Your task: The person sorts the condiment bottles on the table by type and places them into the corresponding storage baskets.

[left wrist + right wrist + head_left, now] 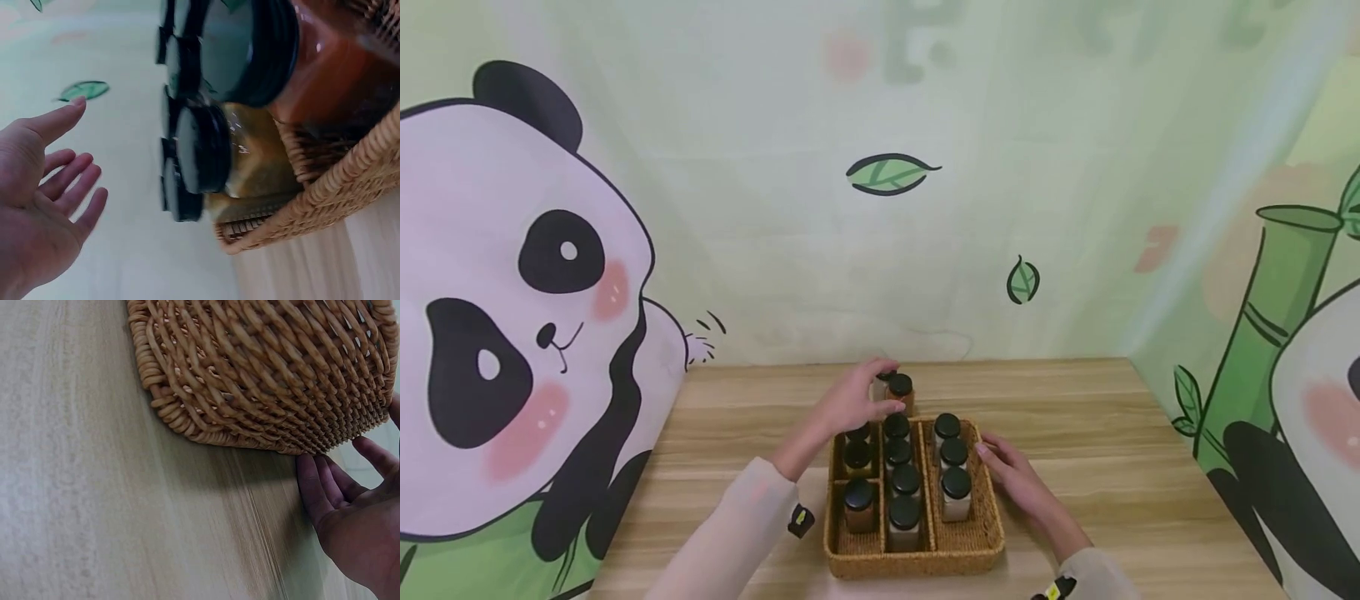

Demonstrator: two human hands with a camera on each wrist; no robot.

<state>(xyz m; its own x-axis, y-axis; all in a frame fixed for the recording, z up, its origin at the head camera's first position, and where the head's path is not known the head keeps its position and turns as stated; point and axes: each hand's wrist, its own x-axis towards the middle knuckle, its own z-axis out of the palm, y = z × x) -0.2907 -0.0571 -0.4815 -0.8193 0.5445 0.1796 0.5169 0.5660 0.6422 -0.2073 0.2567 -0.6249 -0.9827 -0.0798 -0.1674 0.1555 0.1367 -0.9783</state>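
A wicker basket (917, 567) with dividers holds several square jars with black lids, such as one with brown-red contents (860, 515) and a pale one (956, 500). Past its far rim stand two more black-lidded jars, the nearer reddish-brown jar (900, 396) partly covering the other. Around these, in the head view, my left hand (852, 402) reaches with thumb and fingers spread; the left wrist view shows nothing in its grasp. At the basket's right side, my right hand (1017, 479) touches the woven wall with extended fingers (315, 487).
The wood-grain table (752, 417) extends around the basket. Behind it rises a pale green backdrop (775, 250) printed with pandas, leaves and bamboo. Basket dividers (925, 492) separate the rows of jars.
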